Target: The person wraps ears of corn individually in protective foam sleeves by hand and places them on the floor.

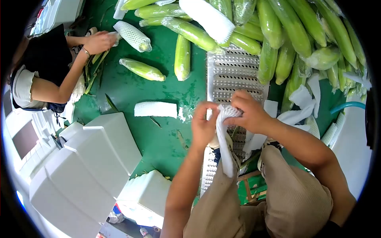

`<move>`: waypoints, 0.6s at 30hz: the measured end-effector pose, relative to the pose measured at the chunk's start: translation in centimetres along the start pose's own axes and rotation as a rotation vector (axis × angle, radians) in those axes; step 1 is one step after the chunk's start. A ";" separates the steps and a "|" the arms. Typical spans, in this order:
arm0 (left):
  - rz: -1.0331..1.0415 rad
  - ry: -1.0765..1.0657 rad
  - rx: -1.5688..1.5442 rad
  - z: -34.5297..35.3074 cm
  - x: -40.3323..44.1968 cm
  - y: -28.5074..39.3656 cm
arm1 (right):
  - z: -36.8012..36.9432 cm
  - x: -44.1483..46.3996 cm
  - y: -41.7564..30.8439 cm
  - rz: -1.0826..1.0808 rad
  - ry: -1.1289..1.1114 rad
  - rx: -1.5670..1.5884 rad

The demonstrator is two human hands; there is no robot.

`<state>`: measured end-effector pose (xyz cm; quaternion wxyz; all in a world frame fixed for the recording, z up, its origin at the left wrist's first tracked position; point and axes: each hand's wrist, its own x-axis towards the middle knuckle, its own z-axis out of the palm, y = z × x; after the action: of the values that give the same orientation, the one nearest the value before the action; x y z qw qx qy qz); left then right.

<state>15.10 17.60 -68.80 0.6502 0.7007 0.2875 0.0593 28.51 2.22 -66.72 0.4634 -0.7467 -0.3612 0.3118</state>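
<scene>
Between my two hands hangs a white foam net sleeve [225, 146], bunched at its top and dangling down over my leg. My left hand [205, 121] pinches the left side of its upper end. On the right side, the fingers of my right hand [248, 111] are closed on the same end. Beneath both hands lies a perforated metal strip [238, 77] on the green floor. A flat white foam sleeve [155, 109] lies to the left of my left hand. Above my hands are several long green vegetables in clear film, one [182, 58] lying alone.
A large pile of wrapped green vegetables [293, 27] fills the upper right. White foam boxes [87, 162] stand at the lower left. A co-worker [47, 71] at the upper left handles something white. Loose foam sleeves [299, 105] and a blue hose [347, 105] are at the right.
</scene>
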 end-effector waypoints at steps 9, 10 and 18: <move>-0.504 0.652 0.165 -16.5 19.7 -4.7 | -2.7 -1.9 0.3 0.032 -0.249 -0.150; -0.589 0.595 0.039 -16.7 19.2 -3.4 | -2.8 -2.4 0.5 0.059 -0.232 -0.074; -0.319 -0.011 -0.474 -7.5 5.3 -3.3 | -3.5 -2.4 1.8 0.142 -0.269 0.013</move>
<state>15.01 26.70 -72.36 0.7987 0.4754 0.3685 0.0180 30.46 -2.00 -66.69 0.3926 -0.7187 -0.3643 0.4435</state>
